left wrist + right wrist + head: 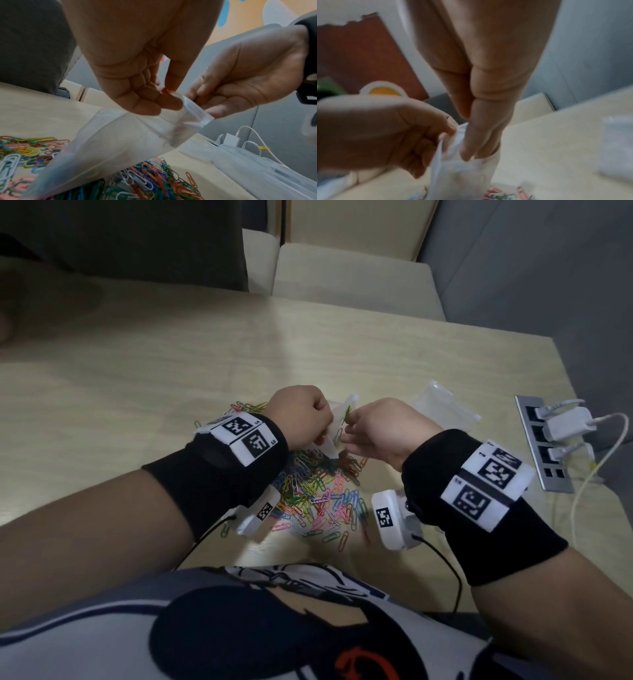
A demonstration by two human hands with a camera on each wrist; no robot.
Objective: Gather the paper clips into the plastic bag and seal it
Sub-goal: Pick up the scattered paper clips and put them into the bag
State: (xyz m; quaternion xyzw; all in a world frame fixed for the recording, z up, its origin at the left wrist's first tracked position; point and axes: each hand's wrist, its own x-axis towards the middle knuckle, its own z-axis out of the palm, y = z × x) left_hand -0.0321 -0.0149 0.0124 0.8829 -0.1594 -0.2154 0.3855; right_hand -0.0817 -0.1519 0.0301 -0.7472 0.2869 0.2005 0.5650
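- Left hand (301, 414) pinches the plastic bag (334, 436) at its mouth, frame centre, above the table (137, 392).
- Right hand (380, 429) has its fingers (481, 142) reaching into the bag's opening; grasp unclear.
- Paper clips (315, 494) lie heaped on the table below both hands.

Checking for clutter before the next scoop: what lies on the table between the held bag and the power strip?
A second clear plastic bag lies flat there, right of the right hand, short of the power strip; head view.
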